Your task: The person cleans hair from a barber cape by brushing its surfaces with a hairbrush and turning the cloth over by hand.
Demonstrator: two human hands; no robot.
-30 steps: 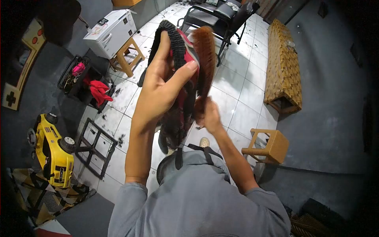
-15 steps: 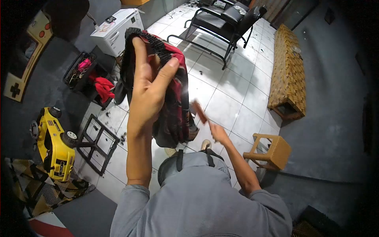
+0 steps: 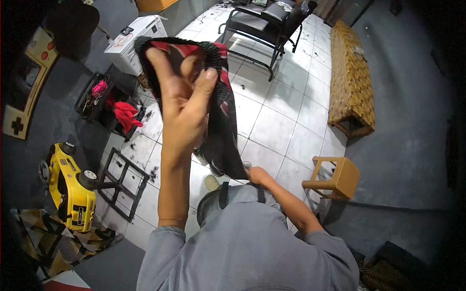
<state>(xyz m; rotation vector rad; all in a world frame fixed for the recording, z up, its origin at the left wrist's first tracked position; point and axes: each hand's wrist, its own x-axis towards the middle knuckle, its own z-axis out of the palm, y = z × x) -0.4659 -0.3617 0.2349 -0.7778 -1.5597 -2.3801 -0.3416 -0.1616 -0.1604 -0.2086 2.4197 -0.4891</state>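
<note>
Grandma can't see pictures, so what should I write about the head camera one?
A person's left hand holds up a red and black cloth with a gathered band; the right hand is at its lower end. Nearby are a yellow toy car and a black chair.

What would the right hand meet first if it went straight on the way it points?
Probably the lower end of the black-and-red cloth, which the left hand holds up: it lies just beyond the right hand in the picture. Depth is unclear, so they may already touch.
</note>
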